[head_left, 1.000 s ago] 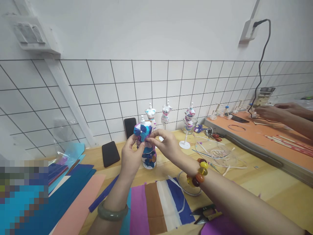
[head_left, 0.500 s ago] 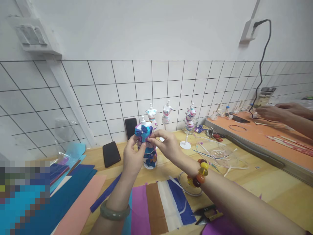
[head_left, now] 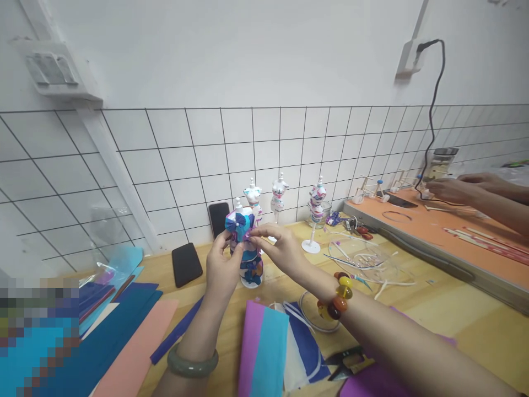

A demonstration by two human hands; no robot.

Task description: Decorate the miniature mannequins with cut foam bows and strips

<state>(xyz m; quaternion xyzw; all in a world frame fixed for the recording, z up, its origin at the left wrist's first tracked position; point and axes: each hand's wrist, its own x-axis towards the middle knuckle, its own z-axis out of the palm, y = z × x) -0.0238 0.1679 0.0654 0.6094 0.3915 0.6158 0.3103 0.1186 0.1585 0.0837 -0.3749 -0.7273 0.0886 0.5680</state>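
Note:
A miniature dress form, dressed in blue, purple and brown paper with a pleated dark blue bow on its chest, stands upright on the table. My left hand is closed around its left side, thumb on the front below the bow. From the other side my right hand pinches the form's paper dress at a small purple bit; the fingertips partly cover it. Below my hands lies a striped paper sheet, purple and light blue on top. Black-bladed snips rest by my right forearm.
Behind stand three more small dress forms. Two phones are at the left, near coloured paper sheets. Loose cords lie at right. A co-worker's hands are over an orange-topped board.
The striped paper's left part has folded over to the right, hiding the brown stripe. My hands keep their hold on the dress form. The view has shifted slightly.

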